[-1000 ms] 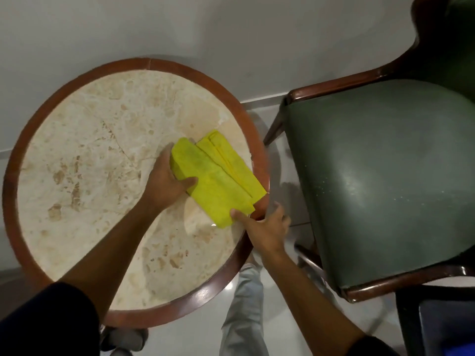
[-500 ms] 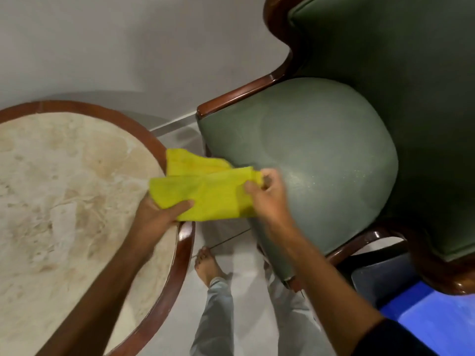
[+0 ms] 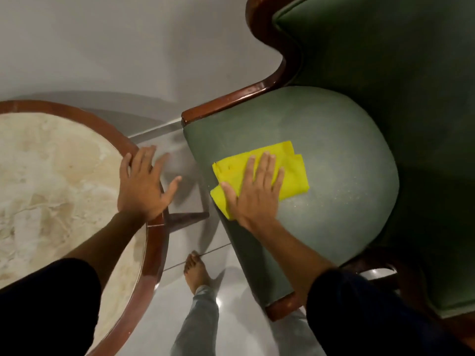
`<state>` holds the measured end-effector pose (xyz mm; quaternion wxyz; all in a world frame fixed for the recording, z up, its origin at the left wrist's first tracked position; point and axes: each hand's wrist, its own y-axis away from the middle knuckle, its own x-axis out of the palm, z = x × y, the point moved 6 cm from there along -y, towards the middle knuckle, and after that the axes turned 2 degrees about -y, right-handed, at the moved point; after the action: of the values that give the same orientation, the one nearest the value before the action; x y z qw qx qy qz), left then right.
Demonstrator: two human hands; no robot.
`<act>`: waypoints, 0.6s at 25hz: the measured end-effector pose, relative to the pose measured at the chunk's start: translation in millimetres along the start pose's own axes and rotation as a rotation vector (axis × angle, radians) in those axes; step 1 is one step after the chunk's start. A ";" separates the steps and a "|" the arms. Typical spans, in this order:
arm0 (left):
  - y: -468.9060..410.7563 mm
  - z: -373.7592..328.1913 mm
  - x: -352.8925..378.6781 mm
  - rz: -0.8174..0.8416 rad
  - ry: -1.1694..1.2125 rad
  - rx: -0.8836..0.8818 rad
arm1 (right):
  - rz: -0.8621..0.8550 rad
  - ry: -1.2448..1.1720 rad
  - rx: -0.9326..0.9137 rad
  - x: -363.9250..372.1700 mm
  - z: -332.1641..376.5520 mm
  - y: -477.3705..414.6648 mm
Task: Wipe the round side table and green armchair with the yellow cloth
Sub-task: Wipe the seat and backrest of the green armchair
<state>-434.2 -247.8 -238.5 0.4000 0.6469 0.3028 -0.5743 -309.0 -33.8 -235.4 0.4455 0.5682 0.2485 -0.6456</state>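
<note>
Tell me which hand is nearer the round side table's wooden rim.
Left. The left hand lies spread over the round side table's rim; whether it touches is unclear. The right hand is off to the side, flat on the yellow cloth on the armchair seat.

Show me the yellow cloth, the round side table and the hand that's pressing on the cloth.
yellow cloth (image 3: 293, 170), head view, bare fabric right of the fingers.
round side table (image 3: 154, 242), head view, wooden rim.
right hand (image 3: 254, 194), head view, back of the hand, flat on the cloth.

round surface (image 3: 64, 176): left part cut off by frame edge | yellow cloth (image 3: 293, 173): middle hidden under right hand (image 3: 253, 194) | green armchair (image 3: 359, 150): right side cropped
</note>
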 end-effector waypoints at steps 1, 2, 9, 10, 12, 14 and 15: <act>0.6 0.5 4.8 -0.018 0.004 0.013 | -0.023 0.024 -0.094 5.5 6.1 -11.8; 2.5 0.6 4.9 -0.040 0.004 0.028 | -0.036 0.038 -0.191 6.2 11.9 -25.8; 1.6 3.2 0.8 -0.105 0.068 0.008 | -0.054 0.017 0.130 -17.9 -15.6 -152.4; 1.0 3.6 -0.8 -0.106 0.076 0.002 | -0.037 0.035 0.072 -13.7 -1.8 -141.6; 0.0 1.4 -3.9 -0.101 0.098 -0.002 | -0.001 0.125 -0.153 -0.6 35.9 -103.3; 2.5 0.3 -2.9 -0.096 0.101 -0.011 | 0.081 0.309 -0.428 23.1 70.3 -44.7; 2.9 -0.3 -1.7 -0.093 0.102 -0.011 | 0.130 0.446 -0.550 37.0 76.7 -13.8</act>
<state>-431.8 -248.9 -236.3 0.3606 0.6584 0.3555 -0.5569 -358.5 -101.4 -255.6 0.5566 0.5686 0.4676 -0.3851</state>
